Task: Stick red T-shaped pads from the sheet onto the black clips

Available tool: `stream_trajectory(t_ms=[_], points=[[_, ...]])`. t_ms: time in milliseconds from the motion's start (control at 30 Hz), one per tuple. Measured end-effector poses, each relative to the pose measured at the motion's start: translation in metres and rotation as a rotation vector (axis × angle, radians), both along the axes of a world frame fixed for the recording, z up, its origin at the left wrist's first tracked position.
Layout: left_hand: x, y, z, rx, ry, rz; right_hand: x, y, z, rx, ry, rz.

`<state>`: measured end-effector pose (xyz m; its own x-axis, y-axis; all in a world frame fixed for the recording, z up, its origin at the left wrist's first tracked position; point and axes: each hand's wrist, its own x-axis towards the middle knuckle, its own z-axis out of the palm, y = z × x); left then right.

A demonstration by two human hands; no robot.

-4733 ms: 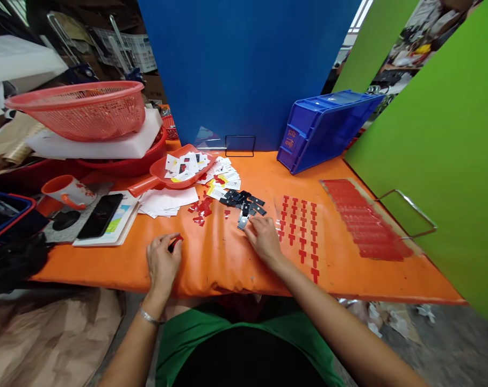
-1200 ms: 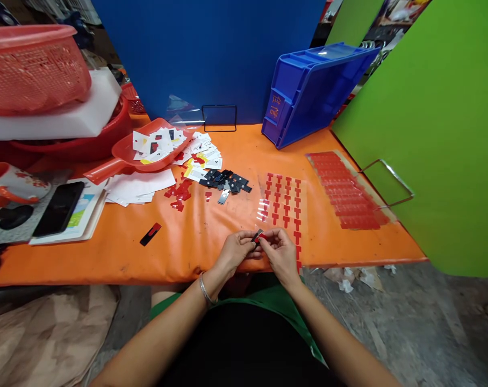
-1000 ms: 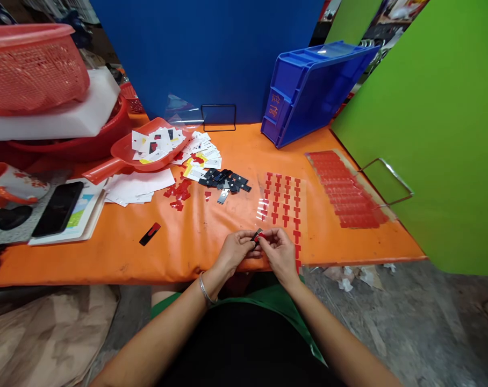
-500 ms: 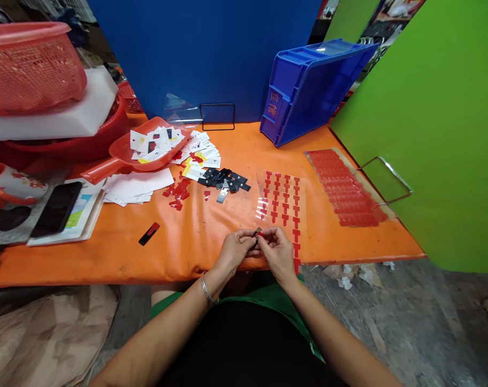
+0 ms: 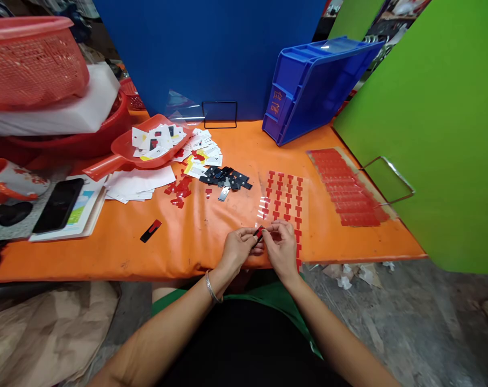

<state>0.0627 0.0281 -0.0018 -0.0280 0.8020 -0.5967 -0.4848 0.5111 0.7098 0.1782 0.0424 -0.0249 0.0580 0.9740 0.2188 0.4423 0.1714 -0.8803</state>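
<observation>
My left hand is closed around a small black strip, gripping it between thumb and fingers near the table's front edge. A red sticker lies on the strip's upper face. My right hand pinches at the strip's far end, its thumb against the red sticker; its fingertips are partly hidden. Beneath and beyond my right hand lies a clear sheet with rows of red T-shaped stickers. To the left, a finished-looking black strip with a red sticker rests alone on the orange table.
Black strips lie piled mid-table beside loose red pieces and white cards. A red dustpan holds more cards. A phone, mug and baskets stand left; a blue crate and red sheet are right.
The black strip has turned more upright between my hands, and its red sticker now shows along the top face. My right fingers have shifted slightly up and right. The view has moved a little.
</observation>
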Motion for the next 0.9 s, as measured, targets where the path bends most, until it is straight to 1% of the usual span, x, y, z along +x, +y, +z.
stream_trajectory(t_ms=[233, 400, 567, 700, 767, 900], points=[[0.000, -0.001, -0.001, 0.011, 0.001, -0.009, 0.001, 0.006, 0.000, -0.022, -0.007, 0.015], [0.001, -0.001, 0.000, 0.004, 0.005, -0.007, -0.001, 0.005, 0.002, -0.095, 0.035, 0.005], [0.000, -0.002, -0.001, 0.010, 0.006, -0.008, -0.001, 0.003, 0.002, -0.254, 0.170, 0.028], [-0.001, -0.003, -0.001, 0.015, 0.014, -0.001, 0.003, 0.007, -0.002, -0.281, 0.315, -0.003], [-0.001, -0.004, -0.002, 0.021, 0.015, 0.003, 0.006, 0.010, -0.003, -0.303, 0.328, 0.031], [0.000, -0.003, -0.005, 0.032, 0.018, 0.007, 0.011, 0.015, -0.002, -0.333, 0.263, 0.162]])
